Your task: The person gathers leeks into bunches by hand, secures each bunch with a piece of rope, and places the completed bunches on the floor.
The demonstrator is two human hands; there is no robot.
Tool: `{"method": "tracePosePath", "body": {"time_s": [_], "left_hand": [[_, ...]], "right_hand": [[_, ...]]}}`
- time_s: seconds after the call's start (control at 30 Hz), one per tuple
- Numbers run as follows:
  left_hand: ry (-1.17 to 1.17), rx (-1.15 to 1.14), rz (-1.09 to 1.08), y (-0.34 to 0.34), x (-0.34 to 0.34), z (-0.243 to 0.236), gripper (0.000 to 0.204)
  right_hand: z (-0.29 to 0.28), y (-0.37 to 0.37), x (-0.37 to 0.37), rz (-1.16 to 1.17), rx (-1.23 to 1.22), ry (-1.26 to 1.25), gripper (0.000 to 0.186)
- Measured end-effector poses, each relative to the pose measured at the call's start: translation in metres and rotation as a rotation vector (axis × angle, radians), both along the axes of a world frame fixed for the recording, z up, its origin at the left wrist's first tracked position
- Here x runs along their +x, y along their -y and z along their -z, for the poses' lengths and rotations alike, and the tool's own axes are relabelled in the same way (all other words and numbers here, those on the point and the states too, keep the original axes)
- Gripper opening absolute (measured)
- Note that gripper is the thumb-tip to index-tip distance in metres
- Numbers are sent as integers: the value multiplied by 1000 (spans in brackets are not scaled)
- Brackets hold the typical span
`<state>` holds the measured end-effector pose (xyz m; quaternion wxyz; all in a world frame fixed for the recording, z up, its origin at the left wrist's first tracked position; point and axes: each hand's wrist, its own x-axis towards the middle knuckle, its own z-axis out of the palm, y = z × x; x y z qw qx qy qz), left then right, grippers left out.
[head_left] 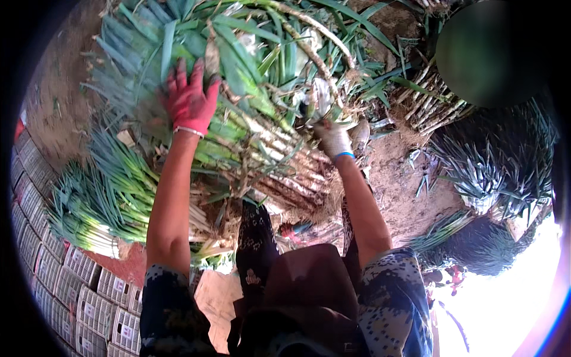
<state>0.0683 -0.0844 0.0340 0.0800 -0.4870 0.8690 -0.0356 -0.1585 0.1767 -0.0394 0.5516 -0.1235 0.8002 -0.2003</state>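
— Grip status?
— I see the left hand [190,98], red-gloved, fingers spread flat on the big scallion bundle [250,101]. Right hand [333,138] clutches stalks at the bundle's middle, held over the dirt ground [410,190].

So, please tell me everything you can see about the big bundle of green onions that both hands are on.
The big bundle of green onions is a thick sheaf of long stalks, with green leaves at the upper left, pale white shanks in the middle and dry, soil-covered roots at the lower right. It lies tilted, raised in front of the person. The left hand, in a red glove, presses on its leafy part; the right hand, in a whitish glove, takes grip near the white stalks.
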Motion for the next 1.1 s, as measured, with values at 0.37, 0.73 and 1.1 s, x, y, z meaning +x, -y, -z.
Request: {"method": "tracePosePath", "body": {"time_s": [0.37,0.73,1.1], "left_hand": [[-1009,358,-1010,-132,76,-96,26],[-1297,885,-1449,-240,88,-10,18],[-1202,1030,-1977,-188,42,-42,27]], "right_hand": [[-135,47,69,-135,-351,-158,38],[-111,92,68,-286,-305,-289,22],[-183,-14,52,797,-255,761,28]]}}
